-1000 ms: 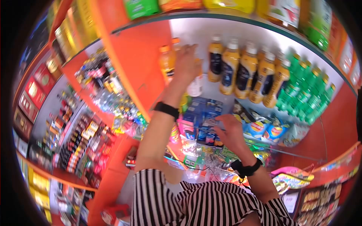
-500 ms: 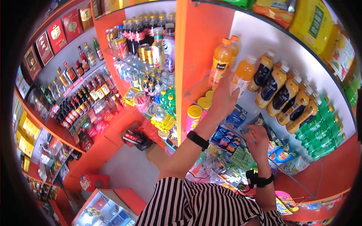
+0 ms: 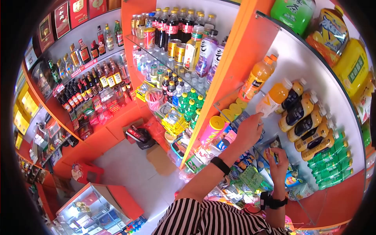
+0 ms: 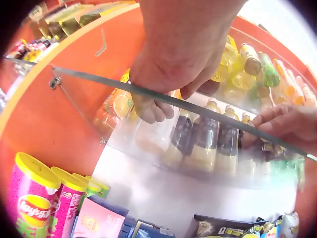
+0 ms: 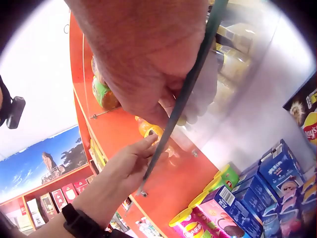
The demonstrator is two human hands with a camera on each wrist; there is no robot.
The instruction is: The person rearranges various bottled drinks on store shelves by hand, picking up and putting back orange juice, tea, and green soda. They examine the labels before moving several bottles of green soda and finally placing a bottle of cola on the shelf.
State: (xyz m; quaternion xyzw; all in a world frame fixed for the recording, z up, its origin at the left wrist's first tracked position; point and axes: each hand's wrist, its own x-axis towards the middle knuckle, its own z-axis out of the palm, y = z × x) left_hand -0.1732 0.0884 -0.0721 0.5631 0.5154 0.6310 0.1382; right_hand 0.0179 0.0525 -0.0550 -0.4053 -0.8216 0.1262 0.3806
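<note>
Inside a shop, a person in a striped top faces an orange shelving bay. Their left hand [image 3: 250, 128] reaches up to the front edge of a glass shelf [image 4: 84, 75], with the fingers curled over it and showing through the glass. The right hand [image 3: 277, 158] grips the same edge further along, fingers hooked behind the pane, seemingly to steady it. Just above the left fingertips an orange drink bottle [image 3: 274, 98] stands upright at the shelf's front, beside dark-labelled bottles [image 3: 299, 113]. Chip canisters [image 4: 29, 193] stand on the level below.
</note>
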